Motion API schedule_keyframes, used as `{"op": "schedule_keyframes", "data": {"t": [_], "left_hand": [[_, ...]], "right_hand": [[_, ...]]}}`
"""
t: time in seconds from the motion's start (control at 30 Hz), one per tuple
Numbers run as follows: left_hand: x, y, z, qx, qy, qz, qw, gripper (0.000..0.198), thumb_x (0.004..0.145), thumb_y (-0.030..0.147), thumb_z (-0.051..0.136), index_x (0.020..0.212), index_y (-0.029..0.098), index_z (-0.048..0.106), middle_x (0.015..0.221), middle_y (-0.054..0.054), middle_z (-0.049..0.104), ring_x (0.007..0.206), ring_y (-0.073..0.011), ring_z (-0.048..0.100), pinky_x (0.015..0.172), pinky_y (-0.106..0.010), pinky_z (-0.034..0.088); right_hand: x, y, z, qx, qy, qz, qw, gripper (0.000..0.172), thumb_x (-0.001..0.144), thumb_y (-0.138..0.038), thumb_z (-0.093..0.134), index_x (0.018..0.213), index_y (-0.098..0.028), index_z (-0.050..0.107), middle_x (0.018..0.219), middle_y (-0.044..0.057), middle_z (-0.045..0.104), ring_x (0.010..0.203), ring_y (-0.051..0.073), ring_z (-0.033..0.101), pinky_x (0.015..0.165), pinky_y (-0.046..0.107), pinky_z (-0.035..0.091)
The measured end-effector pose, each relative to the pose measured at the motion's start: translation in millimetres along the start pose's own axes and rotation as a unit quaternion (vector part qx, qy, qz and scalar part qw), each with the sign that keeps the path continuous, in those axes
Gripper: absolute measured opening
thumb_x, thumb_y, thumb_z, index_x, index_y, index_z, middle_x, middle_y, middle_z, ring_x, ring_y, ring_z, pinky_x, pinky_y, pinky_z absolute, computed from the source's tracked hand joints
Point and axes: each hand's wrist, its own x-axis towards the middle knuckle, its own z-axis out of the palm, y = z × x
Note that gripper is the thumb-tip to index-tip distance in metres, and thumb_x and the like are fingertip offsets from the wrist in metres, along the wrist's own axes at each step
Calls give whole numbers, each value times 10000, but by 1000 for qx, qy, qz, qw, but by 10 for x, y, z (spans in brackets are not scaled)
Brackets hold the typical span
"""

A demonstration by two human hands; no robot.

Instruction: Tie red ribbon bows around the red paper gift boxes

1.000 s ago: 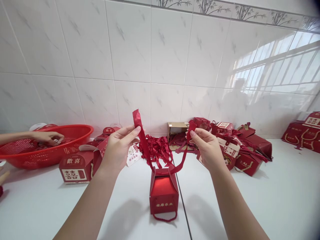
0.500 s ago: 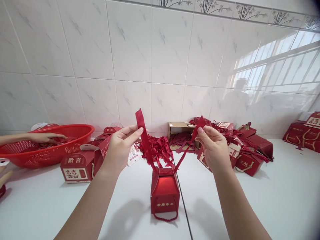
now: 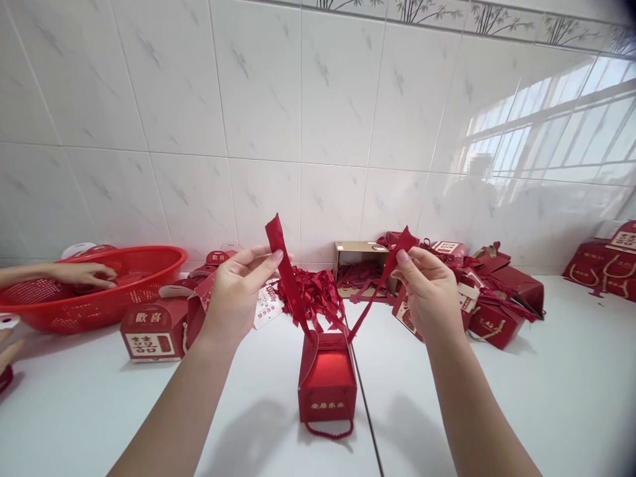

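A small dark red gift box [image 3: 328, 387] with gold lettering and a twisted cord handle stands upright on the white table in front of me. From its top a red ribbon [image 3: 291, 285] rises in two ends, spread in a V. My left hand [image 3: 243, 285] pinches the left end between thumb and fingers, its tip sticking up above the grip. Pinched in my right hand [image 3: 424, 285] is the other end, also held above the box. Both hands are raised clear of the box, one on each side.
Behind the box lie a heap of loose red ribbons [image 3: 318, 295] and an open cardboard box [image 3: 360, 252] holding ribbon. Gift boxes [image 3: 154, 331] stand left, more [image 3: 497, 324] right. Another person's hand [image 3: 92, 273] reaches into a red plastic basket [image 3: 149, 291].
My hands have drawn the ribbon ends very slightly further apart. In the basket, the other person's hand has shifted a little to the left.
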Motion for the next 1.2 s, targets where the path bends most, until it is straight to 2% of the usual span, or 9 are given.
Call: {"op": "schedule_keyframes", "data": {"t": [0.27,0.5,0.67,0.8,1.0,1.2], "left_hand": [[-3,13,3,14,-4,-1,1000,263,634,315,795,837,170,712,764,-32,733,753,-196,686,721,-307,535],[-6,44,-29,0,16,3,1000,242,595,288,823,794,194,722,743,-13,738,741,-181,690,704,-284,533],[-13,36,-15,12,-2,-13,1000,263,601,291,818,812,172,715,773,-27,735,735,-186,682,710,-304,541],[-17,12,-4,42,-11,-25,999,303,610,325,809,841,155,712,830,-44,728,808,-210,675,770,-330,533],[-20,32,-13,32,-14,-16,999,273,610,315,811,822,171,714,794,-29,737,754,-181,679,740,-295,534],[-23,53,-13,21,-13,-6,1000,273,618,311,807,828,167,710,792,-53,747,758,-208,693,736,-329,549]], "right_hand": [[-5,-33,-5,-11,11,-8,1000,147,690,-334,770,802,-259,713,751,-33,675,646,90,586,606,229,501],[-23,-68,7,-11,19,-13,1000,134,682,-328,775,790,-265,724,760,-30,691,652,98,600,614,238,516],[-22,-70,16,4,16,-1,1000,138,672,-315,785,788,-263,731,773,-29,699,670,90,603,620,219,511],[-18,-81,1,5,20,2,1000,141,670,-321,786,784,-258,729,759,-28,696,662,91,602,608,218,507],[-22,-110,-12,-17,23,-14,999,152,679,-343,777,791,-256,724,730,-24,693,651,109,611,611,247,511],[-23,-109,-4,-25,19,-25,999,147,690,-345,768,794,-252,722,743,-16,693,655,114,608,617,254,518]]}}
